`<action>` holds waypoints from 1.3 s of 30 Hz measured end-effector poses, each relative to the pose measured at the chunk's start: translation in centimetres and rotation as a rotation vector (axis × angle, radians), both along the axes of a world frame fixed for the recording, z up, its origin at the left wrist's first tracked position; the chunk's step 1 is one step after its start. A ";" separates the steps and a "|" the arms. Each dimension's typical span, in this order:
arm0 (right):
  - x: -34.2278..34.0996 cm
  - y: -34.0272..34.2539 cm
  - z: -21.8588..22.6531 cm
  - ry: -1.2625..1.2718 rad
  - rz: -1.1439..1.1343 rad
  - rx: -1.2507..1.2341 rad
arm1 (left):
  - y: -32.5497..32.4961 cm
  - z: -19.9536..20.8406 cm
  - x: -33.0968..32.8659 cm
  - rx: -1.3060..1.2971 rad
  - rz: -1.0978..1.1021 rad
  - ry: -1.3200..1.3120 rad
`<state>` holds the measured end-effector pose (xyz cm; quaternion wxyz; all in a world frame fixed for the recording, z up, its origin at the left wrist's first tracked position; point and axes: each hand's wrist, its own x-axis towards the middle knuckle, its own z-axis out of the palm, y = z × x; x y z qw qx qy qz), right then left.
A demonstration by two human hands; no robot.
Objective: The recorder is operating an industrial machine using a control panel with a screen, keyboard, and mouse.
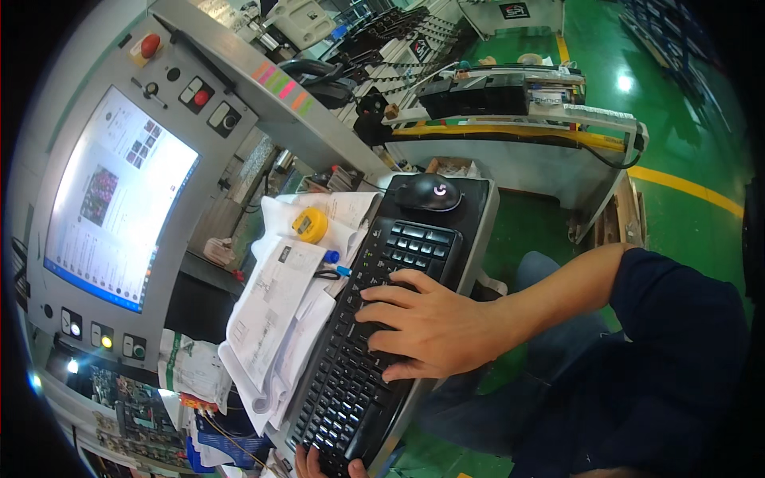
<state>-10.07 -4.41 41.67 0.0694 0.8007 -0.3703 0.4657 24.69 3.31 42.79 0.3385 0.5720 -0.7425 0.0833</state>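
Observation:
My right hand (437, 327) lies over the black keyboard (351, 382), palm down. Its fingers are spread and touch the keys near the number-pad end, and nothing is held in it. At the other end of the keyboard, by the lower edge of the view, only the fingertips of my left hand (312, 462) show. They sit apart at the keys, while the rest of that hand is out of view. A black mouse (427, 193) rests on the same stand, just beyond the number pad.
Loose papers (267, 319), a yellow tape measure (310, 225) and a blue-capped pen (333, 257) lie left of the keyboard. A lit screen (119, 199) with red push-buttons (150, 45) stands at far left. Beyond is a machine frame (510, 159) on green floor (677, 151).

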 end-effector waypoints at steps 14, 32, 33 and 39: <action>-13.2 -5.1 1.5 -0.101 -0.356 0.002 | 1.4 -1.6 -4.7 -0.414 -0.199 0.045; -16.1 -7.6 1.0 -0.088 -0.108 0.335 | -4.2 -3.3 -22.7 0.023 -0.958 0.440; -16.1 -7.7 1.0 -0.090 -0.100 0.325 | -4.2 -3.9 -23.6 0.072 -0.992 0.442; -16.4 -7.8 0.9 -0.070 -0.081 0.386 | -4.5 -10.7 -28.0 0.438 -1.048 0.365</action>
